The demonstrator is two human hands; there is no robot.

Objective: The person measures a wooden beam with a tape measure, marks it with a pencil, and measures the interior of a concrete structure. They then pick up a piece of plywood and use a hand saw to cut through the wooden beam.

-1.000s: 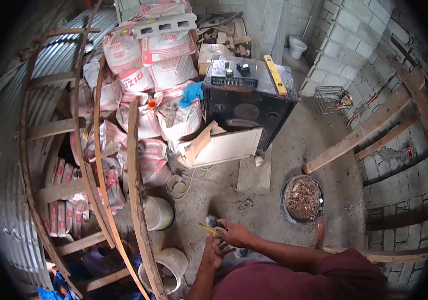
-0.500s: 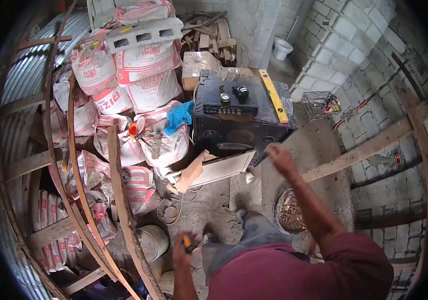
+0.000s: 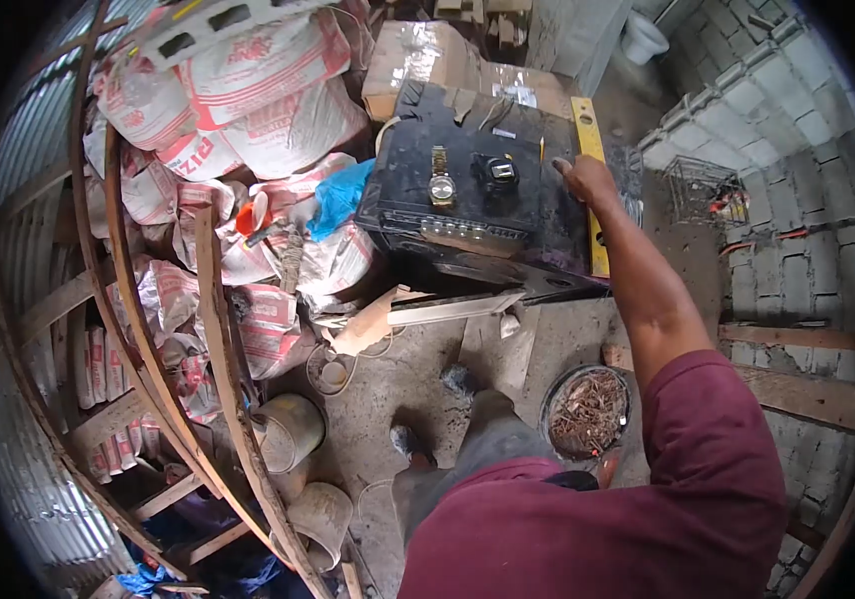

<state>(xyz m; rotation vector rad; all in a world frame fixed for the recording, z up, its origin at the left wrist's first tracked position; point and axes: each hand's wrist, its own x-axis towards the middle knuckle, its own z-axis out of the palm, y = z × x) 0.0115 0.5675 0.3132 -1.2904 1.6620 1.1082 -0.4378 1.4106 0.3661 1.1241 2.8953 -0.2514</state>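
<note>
My right hand [image 3: 590,182] reaches across the right side of a black speaker cabinet [image 3: 547,235]. Its fingers curl over the middle of a yellow spirit level [image 3: 599,262], which lies along the cabinet top; the thumb points left. Close to the thumb lies a thin pencil [image 3: 542,149]. Further left on the cabinet are a wristwatch with a gold-coloured band [image 3: 441,188] and a small black device [image 3: 499,172], whose kind I cannot make out. My left hand is out of view.
Cement bags [image 3: 266,75] are piled at the left, behind upright wooden strips [image 3: 216,319]. A pale panel [image 3: 455,308] leans at the cabinet's front. Near my feet stand a round tub of brown scraps [image 3: 589,411] and a bucket [image 3: 290,431]. A wire basket [image 3: 702,195] sits by the block wall.
My right hand has moved forward from in front of the cabinet onto the level. My left hand, which held a black and orange tape measure, has left the view. The camera has come closer.
</note>
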